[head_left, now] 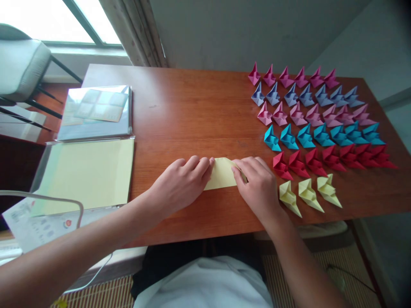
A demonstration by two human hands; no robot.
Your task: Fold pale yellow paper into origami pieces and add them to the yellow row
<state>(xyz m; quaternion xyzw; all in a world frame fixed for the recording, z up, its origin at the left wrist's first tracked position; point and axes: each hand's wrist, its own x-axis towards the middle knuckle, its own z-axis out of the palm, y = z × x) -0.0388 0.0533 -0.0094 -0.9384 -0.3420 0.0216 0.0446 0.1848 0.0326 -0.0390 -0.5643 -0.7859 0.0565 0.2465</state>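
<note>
A folded strip of pale yellow origami paper (221, 175) lies on the wooden table in front of me. Its left end is under the curled fingers of my left hand (184, 179), which press it down. At the other end, my right hand (257, 182) pinches the paper's right edge between thumb and fingers. The strip's upper right corner slants; the part beneath my right fingers is hidden. Close to my right hand stand several finished pale yellow folded paper figures (308, 194).
Rows of folded figures fill the table's right side: red (316, 162), turquoise (305, 136), pink (297, 114), lavender (291, 96) and magenta (301, 78). At left lie a stack of yellow paper (91, 171) and a clear-covered pack (96, 124). A white cable (58, 197) loops nearby.
</note>
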